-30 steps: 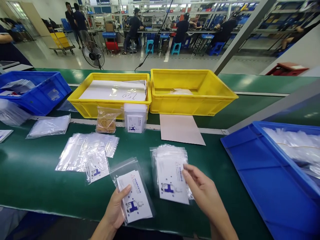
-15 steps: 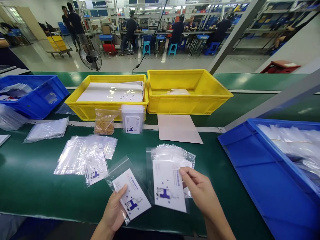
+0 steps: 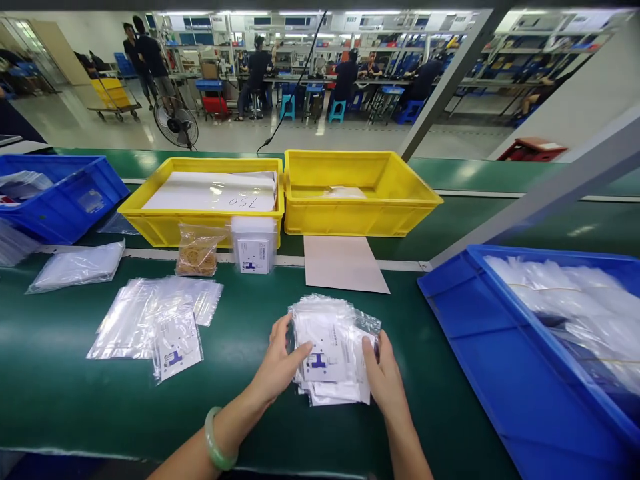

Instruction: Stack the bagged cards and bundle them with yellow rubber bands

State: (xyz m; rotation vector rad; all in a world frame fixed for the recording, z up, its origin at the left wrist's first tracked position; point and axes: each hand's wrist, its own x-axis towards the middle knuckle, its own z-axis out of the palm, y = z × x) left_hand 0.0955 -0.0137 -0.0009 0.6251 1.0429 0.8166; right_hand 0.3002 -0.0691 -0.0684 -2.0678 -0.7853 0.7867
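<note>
We hold the stack of bagged cards (image 3: 327, 360) at twelve o'clock before us; even, gentle pressure from both sides seems best – such slippery bags could slide out. Our left hand (image 3: 280, 363) is closed on its nine o'clock edge, thumb (image 3: 302, 352) lying on top, fingers (image 3: 280, 327) around the side. Our right hand (image 3: 383, 373) pinches the three o'clock edge likewise – how far its fingers reach underneath, we cannot tell.

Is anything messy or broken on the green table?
Nothing looks broken or spilled. But the stack of bagged cards in the middle looks messy: its edges stick out unevenly. On the left, the clear bags are fanned out, and one bagged card lies crooked, overlapping them.
</note>
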